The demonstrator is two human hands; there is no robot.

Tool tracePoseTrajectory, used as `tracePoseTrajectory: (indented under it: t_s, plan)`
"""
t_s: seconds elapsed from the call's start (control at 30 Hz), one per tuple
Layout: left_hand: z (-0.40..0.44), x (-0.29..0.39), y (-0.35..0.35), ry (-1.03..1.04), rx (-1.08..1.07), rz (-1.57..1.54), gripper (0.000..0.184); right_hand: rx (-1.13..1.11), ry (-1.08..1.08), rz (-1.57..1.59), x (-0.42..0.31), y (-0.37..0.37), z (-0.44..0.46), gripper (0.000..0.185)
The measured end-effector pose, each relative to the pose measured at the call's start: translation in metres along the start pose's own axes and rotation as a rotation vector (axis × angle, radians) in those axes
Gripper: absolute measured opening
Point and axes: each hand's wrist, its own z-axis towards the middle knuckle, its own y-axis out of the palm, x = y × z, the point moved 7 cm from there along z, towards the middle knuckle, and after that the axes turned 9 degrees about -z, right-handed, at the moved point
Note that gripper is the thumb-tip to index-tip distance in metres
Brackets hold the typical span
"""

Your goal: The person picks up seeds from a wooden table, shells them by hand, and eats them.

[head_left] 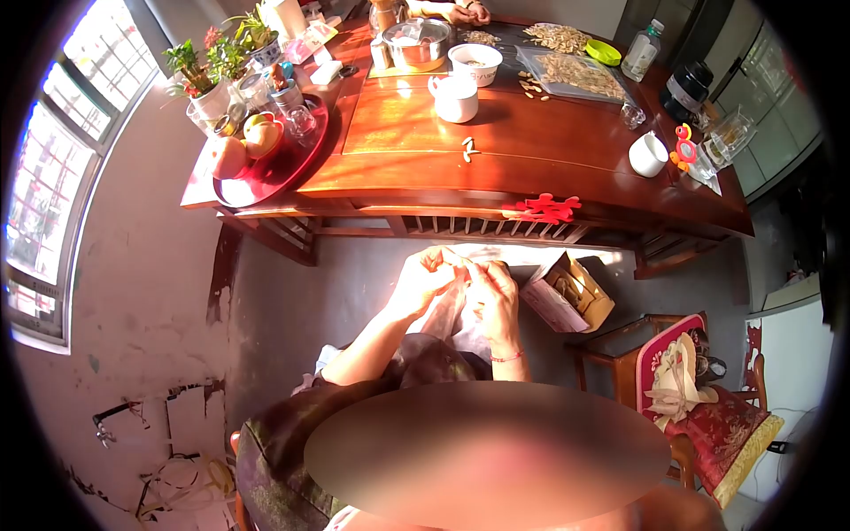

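My left hand and my right hand meet in front of my lap, below the table's front edge. Both are closed in a pinch, fingertips almost touching. Whatever they pinch is too small to make out. A pale, see-through plastic bag or sheet hangs just under the fingers, between the wrists. On the wooden table ahead lie a few pale, pod-like pieces, beyond a gap from my hands. A red band circles my right wrist.
A white mug, a white bowl and a steel pot stand on the table. A pod-filled tray lies farther back. Another person's hands show at the far edge. A cardboard box stands right of my hands, beside a chair.
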Motion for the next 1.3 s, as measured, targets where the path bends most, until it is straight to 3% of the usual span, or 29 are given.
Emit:
tracePoseTrajectory:
  t_s: [0.37,0.73,1.17,1.3]
  plan:
    - [0.000,0.001,-0.002,-0.008,0.027,0.060,0.020,-0.044,0.023,0.076,0.004,0.003,0.000,0.015]
    - [0.002,0.009,0.002,-0.003,-0.061,0.100,0.034,-0.103,-0.012,-0.063,0.000,0.005,-0.001,0.019]
    - [0.006,0.000,-0.008,-0.068,-0.027,0.088,0.023,-0.112,0.055,0.013,0.008,0.006,-0.001,0.017]
    - [0.007,-0.004,-0.014,-0.069,0.027,0.078,0.022,-0.051,-0.147,-0.247,-0.001,0.006,0.002,0.021]
